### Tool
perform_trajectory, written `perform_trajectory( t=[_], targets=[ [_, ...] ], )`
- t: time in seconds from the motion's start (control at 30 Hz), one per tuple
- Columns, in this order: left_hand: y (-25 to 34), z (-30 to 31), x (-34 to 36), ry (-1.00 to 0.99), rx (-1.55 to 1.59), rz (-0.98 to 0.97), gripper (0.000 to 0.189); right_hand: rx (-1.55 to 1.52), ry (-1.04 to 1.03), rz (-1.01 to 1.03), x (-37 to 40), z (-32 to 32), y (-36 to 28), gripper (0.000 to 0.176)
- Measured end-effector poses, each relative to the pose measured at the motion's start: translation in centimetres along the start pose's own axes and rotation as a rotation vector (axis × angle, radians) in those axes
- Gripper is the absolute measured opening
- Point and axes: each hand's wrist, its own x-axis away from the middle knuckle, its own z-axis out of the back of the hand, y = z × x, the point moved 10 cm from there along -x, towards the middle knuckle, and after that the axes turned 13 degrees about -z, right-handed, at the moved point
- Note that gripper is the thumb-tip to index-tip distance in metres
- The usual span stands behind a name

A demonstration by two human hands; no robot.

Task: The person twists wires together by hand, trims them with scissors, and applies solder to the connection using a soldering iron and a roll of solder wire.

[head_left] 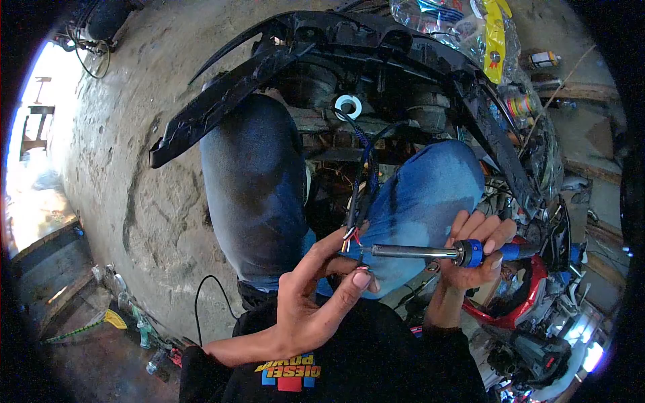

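Note:
My right hand [476, 252] is wrapped round the blue handle of a soldering iron [416, 252]. The iron's metal barrel points left, and its thin tip comes right up to the bared wire ends. My left hand [312, 289] is closed on the end of a wire harness [354, 208], between fingers and thumb. Short red, white and orange wires [349, 240] fan out at its fingertips. By the thumb shows a short dark wire end [363, 267]. From my hand the black-sleeved harness runs up between my knees to a white ring [347, 107], which looks like a tape roll.
A curved black plastic vehicle panel [222, 107] arches around my knees. On the right lie a red fairing piece [531, 289] and assorted parts. Clear plastic packaging [457, 27] sits at the top, with a small bottle [544, 59] beside it. Rough concrete floor [161, 201] spreads to the left.

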Motion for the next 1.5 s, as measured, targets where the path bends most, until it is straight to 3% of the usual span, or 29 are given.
perform_trajectory(
  t=[1.5],
  targets=[
    [-0.28,0.17,0.24,0.003,-0.036,0.056,0.052,0.003,0.022,0.025,0.05,0.38,0.01,0.028]
  ],
)
